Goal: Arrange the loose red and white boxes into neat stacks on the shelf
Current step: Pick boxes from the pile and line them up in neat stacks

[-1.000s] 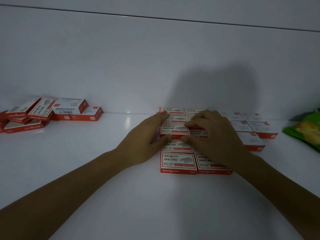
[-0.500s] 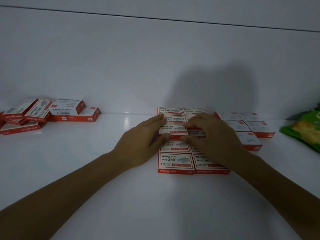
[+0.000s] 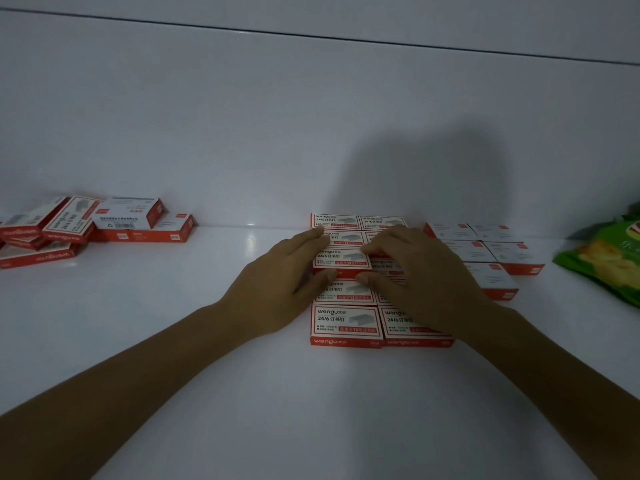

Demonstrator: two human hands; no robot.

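Observation:
A tidy block of red and white boxes [image 3: 346, 323] lies in two columns at the middle of the white shelf [image 3: 207, 341]. One box [image 3: 341, 259] sits raised on top of the left column. My left hand [image 3: 277, 289] pinches its left end between thumb and fingers. My right hand [image 3: 419, 271] pinches its right end and covers much of the right column. A loose heap of the same boxes [image 3: 69, 226] lies at the far left by the back wall.
A second, flatter group of white-topped boxes [image 3: 491, 258] sits just right of the block. A green snack bag [image 3: 609, 265] lies at the right edge. The shelf's white back wall stands close behind the boxes.
Both hands stay on the raised box with hardly any shift; the whole view has drifted slightly.

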